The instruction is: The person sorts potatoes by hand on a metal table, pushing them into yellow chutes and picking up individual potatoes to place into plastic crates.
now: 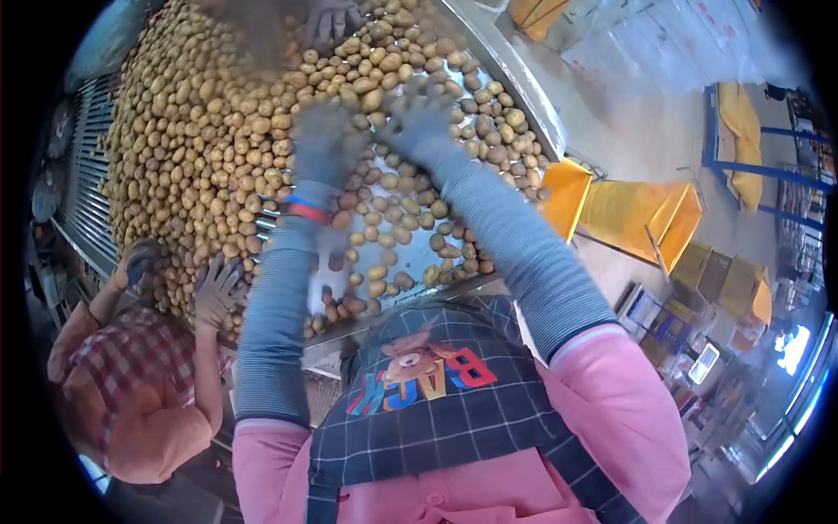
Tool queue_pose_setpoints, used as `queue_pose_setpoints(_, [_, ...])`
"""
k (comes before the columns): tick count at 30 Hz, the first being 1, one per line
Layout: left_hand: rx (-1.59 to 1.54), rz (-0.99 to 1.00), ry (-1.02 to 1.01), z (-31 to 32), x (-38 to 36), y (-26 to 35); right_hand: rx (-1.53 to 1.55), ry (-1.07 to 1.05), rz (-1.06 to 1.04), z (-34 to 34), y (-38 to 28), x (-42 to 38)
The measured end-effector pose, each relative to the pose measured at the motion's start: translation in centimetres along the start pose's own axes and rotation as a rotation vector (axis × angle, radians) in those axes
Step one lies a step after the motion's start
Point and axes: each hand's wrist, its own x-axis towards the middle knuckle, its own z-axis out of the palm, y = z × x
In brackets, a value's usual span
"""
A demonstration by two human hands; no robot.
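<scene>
Both of my hands wear grey gloves and reach into a broad spread of potatoes on a sorting table with a pale surface. My left hand is at the edge of the dense heap, its fingers smeared by motion. Beside it, my right hand lies over the potatoes with its fingers apart, just above a thinner scatter of them. Striped grey-blue sleeves cover both forearms, and a red and blue band circles the left one.
A co-worker in a checked apron has gloved hands in the potatoes at the left. Another person's gloved hand is at the far side. A metal rim edges the table. Yellow chutes stand to the right; rollers line the left.
</scene>
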Motion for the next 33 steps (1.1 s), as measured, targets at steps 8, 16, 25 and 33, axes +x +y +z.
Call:
queue_pose_setpoints(8, [0.342,-0.165,-0.636,-7.1,-21.1,0.4,-0.088,-0.229,-0.552,1.5,6.4,-14.7])
queue_pose_setpoints(16, [0.401,-0.462,-0.563,-12.7,-30.5,5.4,-0.029,-0.259,-0.186,2.3,1.8,-15.0])
queue_pose_setpoints(25, [0.251,-0.210,-0.719,-9.5,-26.0,5.6,-0.205,-0.160,-0.403,0.4,13.5,-21.7])
queue_pose_setpoints(33, [0.072,-0.007,-0.476,1.1,-14.4,12.4,0.242,0.305,0.078,-2.0,11.8,-4.8])
